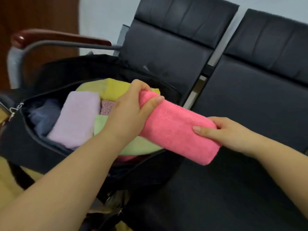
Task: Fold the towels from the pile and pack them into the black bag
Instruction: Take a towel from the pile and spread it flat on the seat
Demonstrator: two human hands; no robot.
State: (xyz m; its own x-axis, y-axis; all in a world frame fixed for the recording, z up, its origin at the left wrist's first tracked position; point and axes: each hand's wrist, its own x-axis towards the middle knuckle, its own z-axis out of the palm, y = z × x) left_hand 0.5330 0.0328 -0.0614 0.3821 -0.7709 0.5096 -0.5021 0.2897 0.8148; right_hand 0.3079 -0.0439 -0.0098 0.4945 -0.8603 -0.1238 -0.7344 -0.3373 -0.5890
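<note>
Viewing from the head camera, both hands hold a folded pink towel (180,130) above the near edge of an open black bag (25,147). The left hand (131,110) grips the towel's far end, fingers curled over the top and thumb pressed against its upper face. The right hand (223,132) pinches the near end, thumb on top; its fingers pass beneath the fabric and cannot be seen. The towel lies as a compact oblong, tilted, its left end over the bag opening and its right end out over the dark seat (250,100).

Inside the bag, a lilac towel (76,117) lies folded on the left, with a blue-grey item (45,115) beside it, largely in shadow and hard to identify. A yellow towel (116,89) sits at the far side, and a pale green towel (138,147) at the near side, mostly covered by the left forearm. A small speckled pink piece (107,106) shows between them; what it is cannot be told. A strip of pink shows beneath the green towel at the bag's rim, otherwise concealed.

The bag's zipper pulls (14,109) appear at the left edge, blurred. A chair armrest (58,38) with a red-brown top stands behind the bag, also blurred. Black padded seat backs (175,30) fill the upper frame, the right one cut off by the border. The towel pile is not in view.
</note>
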